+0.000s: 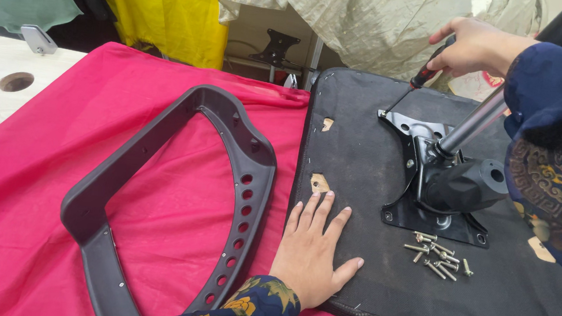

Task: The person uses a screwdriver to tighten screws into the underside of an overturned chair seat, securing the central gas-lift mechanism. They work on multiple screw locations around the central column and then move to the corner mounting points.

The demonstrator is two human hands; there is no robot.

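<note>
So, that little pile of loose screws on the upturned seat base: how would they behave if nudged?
The screws look small and metallic, so probably light and quick to scatter. Their round shanks suggest they could roll, though the rough fabric of the seat base would likely slow them. Lying beside the mounting plate, some might slip under its edge.

A screwdriver [420, 79] with a red-and-black handle slants down to the far corner of a black metal mounting plate [429, 186], its tip seemingly on a screw there. The plate sits on the upturned black seat base [361, 186], which lies flat on the red-covered tabletop [32, 175]. Loose screws [438, 257] lie beside the plate.
</note>
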